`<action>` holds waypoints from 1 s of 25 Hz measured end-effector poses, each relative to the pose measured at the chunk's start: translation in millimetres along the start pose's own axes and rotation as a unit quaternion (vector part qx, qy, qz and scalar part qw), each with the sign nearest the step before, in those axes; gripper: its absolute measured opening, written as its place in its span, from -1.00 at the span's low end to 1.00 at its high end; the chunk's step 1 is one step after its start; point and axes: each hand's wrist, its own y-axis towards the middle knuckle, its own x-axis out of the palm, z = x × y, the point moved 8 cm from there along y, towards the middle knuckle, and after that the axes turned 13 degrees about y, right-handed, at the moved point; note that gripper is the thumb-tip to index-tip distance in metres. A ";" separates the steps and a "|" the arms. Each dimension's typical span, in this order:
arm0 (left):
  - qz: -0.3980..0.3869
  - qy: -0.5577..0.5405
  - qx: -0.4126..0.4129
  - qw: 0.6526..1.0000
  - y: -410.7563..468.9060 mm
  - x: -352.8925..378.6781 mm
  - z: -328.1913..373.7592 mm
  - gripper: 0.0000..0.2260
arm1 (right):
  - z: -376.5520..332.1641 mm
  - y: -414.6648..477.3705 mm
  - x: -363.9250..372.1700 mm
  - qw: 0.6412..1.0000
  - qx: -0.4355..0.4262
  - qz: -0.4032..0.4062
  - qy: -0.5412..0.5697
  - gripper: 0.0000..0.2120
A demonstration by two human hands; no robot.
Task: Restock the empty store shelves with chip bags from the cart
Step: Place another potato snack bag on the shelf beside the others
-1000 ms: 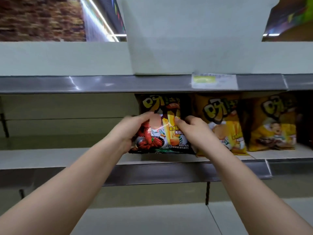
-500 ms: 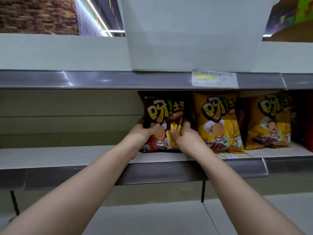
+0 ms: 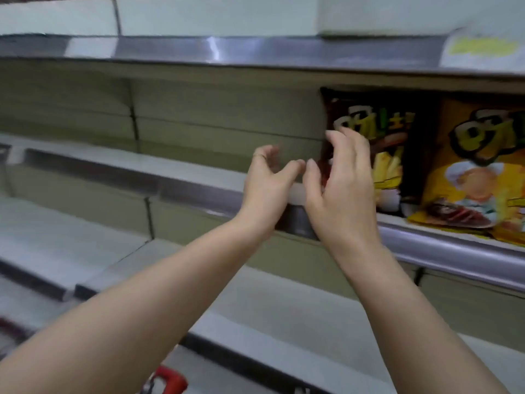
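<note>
Store shelf (image 3: 170, 166), grey-railed, spanning the view. Yellow chip bag (image 3: 477, 166), upright on that shelf at far right. Dark chip bag (image 3: 389, 143), upright just left of the yellow one. Right hand (image 3: 341, 189), fingers spread and relaxed, gripping nothing, in front of the dark bag's left edge; contact not discernible. Left hand (image 3: 267, 186), just beside it, loosely curled, likewise empty. Red cart handle (image 3: 170, 378), bottom edge.

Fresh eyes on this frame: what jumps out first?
Two bare forearms reach to mid-frame, where the left hand and right hand hover with loosely curled fingers, holding nothing. Just behind them a dark chip bag stands upright beside a yellow chip bag on the shelf. A red handle, probably the cart's, peeks in below.
</note>
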 end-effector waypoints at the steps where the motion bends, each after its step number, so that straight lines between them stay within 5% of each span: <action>1: 0.027 -0.002 0.013 1.000 -9.8 -22.5 -6.1 -0.67 | -15.3 -6.9 15.8 0.999 -0.016 -0.007 0.049 -0.65; 7: 0.203 0.097 -0.055 0.973 -64.3 -191.7 -76.4 -0.77 | -101.6 -60.3 143.7 0.946 0.002 -0.116 0.302 -0.76; 13: 0.324 0.151 -0.179 0.916 -130.4 -362.0 -163.8 -0.77 | -204.9 -140.0 280.7 0.858 0.053 -0.287 0.424 -0.76; 17: 0.348 0.148 -0.299 0.876 -175.9 -454.5 -241.3 -0.85 | -257.6 -235.9 390.0 0.781 0.121 -0.488 0.370 -0.80; 20: 0.285 0.134 -0.416 0.853 -208.4 -490.3 -312.5 -0.90 | -270.4 -333.1 459.4 0.704 0.143 -0.642 0.267 -0.77; 25: 0.268 0.083 -0.551 0.786 -265.0 -507.8 -420.5 -0.89 | -249.4 -485.0 517.2 0.571 0.144 -0.798 0.130 -0.78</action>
